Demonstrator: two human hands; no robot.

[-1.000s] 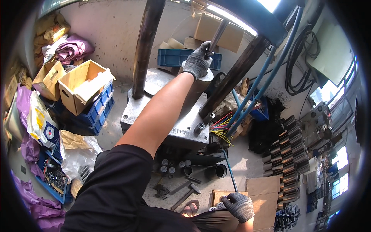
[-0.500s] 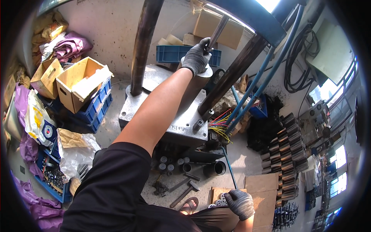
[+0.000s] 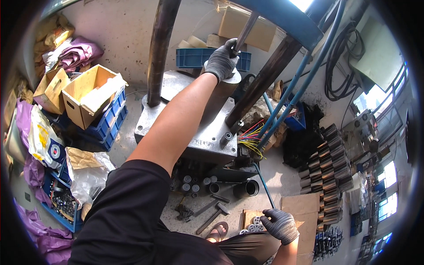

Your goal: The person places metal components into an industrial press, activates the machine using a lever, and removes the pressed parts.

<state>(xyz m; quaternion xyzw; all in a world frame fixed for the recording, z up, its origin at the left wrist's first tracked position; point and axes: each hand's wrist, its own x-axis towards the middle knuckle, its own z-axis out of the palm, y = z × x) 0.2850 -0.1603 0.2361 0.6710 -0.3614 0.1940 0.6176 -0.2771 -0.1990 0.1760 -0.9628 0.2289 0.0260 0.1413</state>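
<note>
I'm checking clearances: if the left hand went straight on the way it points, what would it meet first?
Going straight on, the left hand would probably meet the metal rod by its fingers first. Beyond appears the cardboard box, though depth is unclear.

And here's my left hand (image 3: 222,61), its palm side out of sight at the rod (image 3: 247,29); below it, my forearm (image 3: 179,121) blocks part of the metal block (image 3: 203,142)! Above, the blue crossbeam (image 3: 282,20) runs off the top edge. Beside my right hand (image 3: 282,226), pale rings (image 3: 252,228) sit partly covered by my leg (image 3: 249,248); whether those fingers hold anything, I can't tell.
</note>
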